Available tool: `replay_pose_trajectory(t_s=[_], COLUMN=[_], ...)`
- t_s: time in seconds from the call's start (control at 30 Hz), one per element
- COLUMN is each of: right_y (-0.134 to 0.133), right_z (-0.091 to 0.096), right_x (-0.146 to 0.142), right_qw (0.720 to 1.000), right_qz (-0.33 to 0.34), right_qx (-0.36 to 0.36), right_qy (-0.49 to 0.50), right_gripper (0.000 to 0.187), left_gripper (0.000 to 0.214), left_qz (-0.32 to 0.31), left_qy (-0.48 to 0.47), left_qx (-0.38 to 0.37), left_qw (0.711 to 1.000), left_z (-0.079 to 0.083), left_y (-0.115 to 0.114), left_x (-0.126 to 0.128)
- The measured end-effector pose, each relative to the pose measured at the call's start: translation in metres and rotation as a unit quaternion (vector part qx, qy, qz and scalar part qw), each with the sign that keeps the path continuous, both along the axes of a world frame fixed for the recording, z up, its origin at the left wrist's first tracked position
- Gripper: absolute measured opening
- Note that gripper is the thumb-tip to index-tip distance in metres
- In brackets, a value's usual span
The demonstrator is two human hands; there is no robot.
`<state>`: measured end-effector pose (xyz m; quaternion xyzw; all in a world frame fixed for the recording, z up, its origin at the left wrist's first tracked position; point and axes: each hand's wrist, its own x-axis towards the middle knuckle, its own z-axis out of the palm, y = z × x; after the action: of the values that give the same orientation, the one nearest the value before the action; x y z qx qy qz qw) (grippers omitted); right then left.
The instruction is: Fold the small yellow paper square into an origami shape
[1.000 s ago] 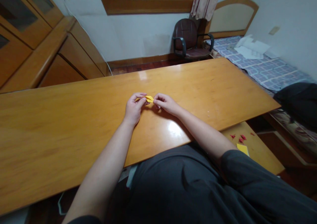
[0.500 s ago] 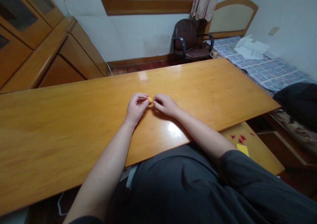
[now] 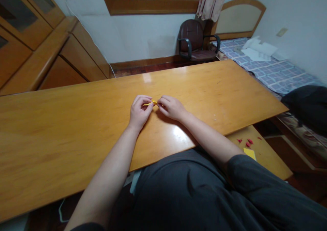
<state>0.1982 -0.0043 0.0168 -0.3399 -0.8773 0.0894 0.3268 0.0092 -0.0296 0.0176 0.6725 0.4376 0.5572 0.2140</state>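
Yellow paper (image 3: 154,102) at frame centre, above counter (image 3: 76,125). Left hand (image 3: 139,112) and right hand (image 3: 172,108) both pinch it, grips nearly closed. Risk: uneven pull between them could tear it.

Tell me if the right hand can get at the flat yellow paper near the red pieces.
Probably yes: nothing visible lies on the flat yellow paper, though the right sleeve partly hides it. The right hand would likely have to leave the yellow piece first.

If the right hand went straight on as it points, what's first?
The right hand would meet the held yellow paper first, then likely the left hand; exact depth is unclear.
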Motion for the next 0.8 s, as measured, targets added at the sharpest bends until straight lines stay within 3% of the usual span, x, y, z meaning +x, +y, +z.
replay_pose_trajectory(t_s=[0.13, 0.43, 0.8], right_y=[-0.0005, 0.0007, 0.0014], right_z=[0.0002, -0.0021, -0.0068], right_x=[-0.0008, -0.0056, -0.0068], right_qw=[1.000, 0.995, 0.997], right_qz=[0.002, 0.016, 0.000], right_qx=[0.019, -0.012, 0.018], right_qy=[0.013, 0.095, 0.069], right_gripper=[0.021, 0.028, 0.027], left_gripper=[0.008, 0.007, 0.011], left_qz=[0.004, -0.014, -0.006], left_qy=[-0.007, -0.008, -0.015], left_qx=[-0.006, 0.010, -0.008], left_qw=[1.000, 1.000, 1.000], left_z=[-0.0033, -0.0056, -0.0052], left_y=[0.0013, 0.0017, 0.0008], left_x=[-0.0001, 0.0011, 0.0020])
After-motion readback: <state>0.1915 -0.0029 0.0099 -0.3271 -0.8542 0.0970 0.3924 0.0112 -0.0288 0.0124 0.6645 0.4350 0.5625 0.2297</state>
